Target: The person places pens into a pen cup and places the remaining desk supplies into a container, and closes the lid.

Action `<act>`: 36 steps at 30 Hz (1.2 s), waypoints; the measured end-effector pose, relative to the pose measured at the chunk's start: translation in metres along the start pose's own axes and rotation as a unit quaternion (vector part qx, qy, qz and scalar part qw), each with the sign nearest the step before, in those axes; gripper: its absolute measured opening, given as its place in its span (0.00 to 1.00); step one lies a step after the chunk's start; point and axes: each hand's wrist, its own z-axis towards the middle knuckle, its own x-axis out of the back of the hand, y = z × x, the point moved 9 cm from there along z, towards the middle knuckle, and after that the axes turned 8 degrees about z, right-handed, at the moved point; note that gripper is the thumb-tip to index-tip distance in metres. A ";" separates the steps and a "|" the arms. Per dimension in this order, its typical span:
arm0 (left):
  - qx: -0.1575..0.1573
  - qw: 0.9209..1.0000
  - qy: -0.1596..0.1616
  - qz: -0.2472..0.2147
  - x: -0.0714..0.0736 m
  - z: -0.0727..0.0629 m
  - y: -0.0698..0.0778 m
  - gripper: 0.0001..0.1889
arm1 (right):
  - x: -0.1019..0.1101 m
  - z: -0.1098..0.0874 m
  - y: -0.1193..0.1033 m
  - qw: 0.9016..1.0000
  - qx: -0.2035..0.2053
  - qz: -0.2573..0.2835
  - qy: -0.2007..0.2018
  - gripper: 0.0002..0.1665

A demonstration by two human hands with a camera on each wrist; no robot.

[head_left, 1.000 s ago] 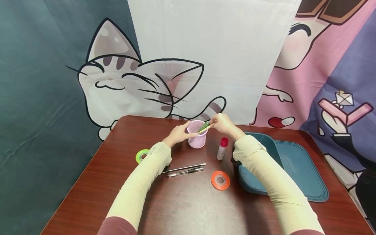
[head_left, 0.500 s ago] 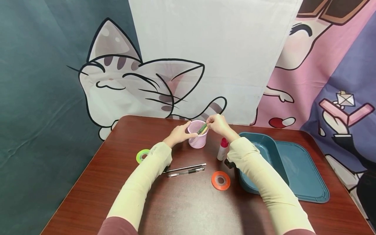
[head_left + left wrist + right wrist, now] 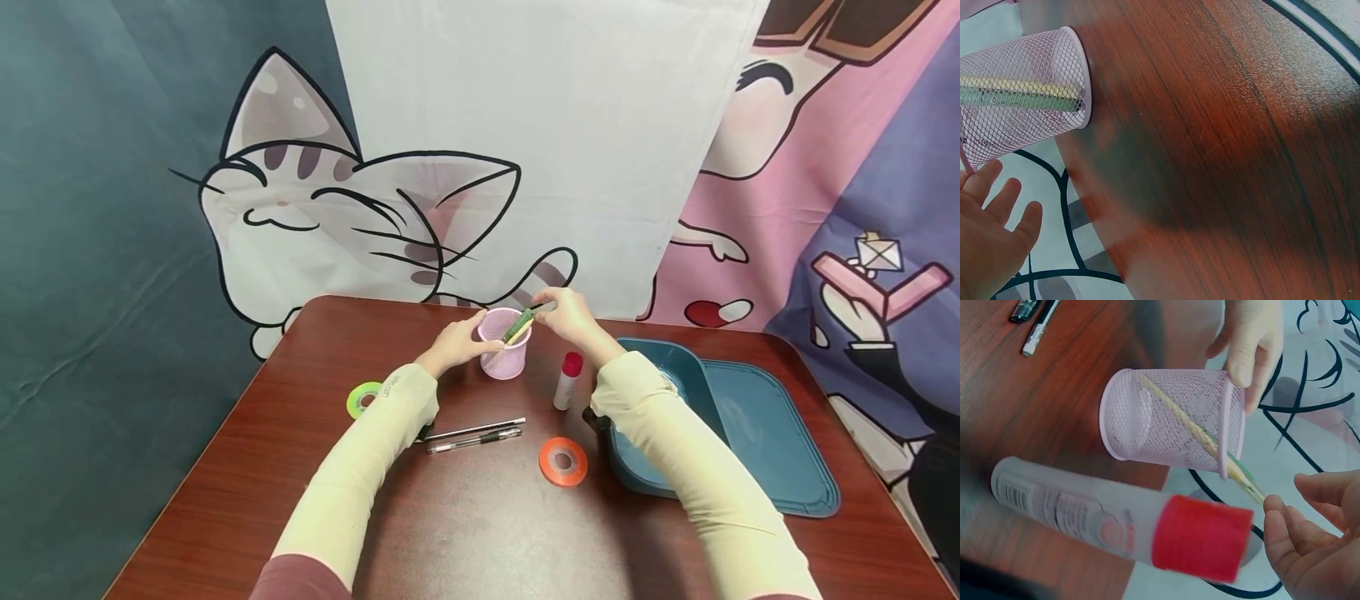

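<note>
Your left hand (image 3: 453, 342) reaches to the far edge of the bench (image 3: 480, 533), thumb and fingers gripping the rim of the upright pink mesh pen cup (image 3: 504, 364). Your right hand (image 3: 568, 317) hangs just past the rim, its fingers slightly parted; you can't tell whether they touch the yellow pen (image 3: 1194, 428). That pen and the green pen (image 3: 1022, 100) lean inside the cup, ends poking out. Toward the right edge sits the blue bin (image 3: 626, 467).
</note>
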 end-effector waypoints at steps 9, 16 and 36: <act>0.003 1.000 0.003 0.004 -0.001 0.000 -0.001 0.46 | 0.008 -0.013 -0.010 1.000 0.010 0.013 -0.026 0.15; 0.000 1.000 0.006 0.006 -0.001 0.001 0.000 0.46 | 0.005 -0.027 -0.027 0.998 0.046 0.026 -0.034 0.14; -0.002 1.000 0.007 0.009 0.000 0.002 0.000 0.45 | -0.031 -0.053 -0.037 0.988 0.119 0.056 -0.087 0.13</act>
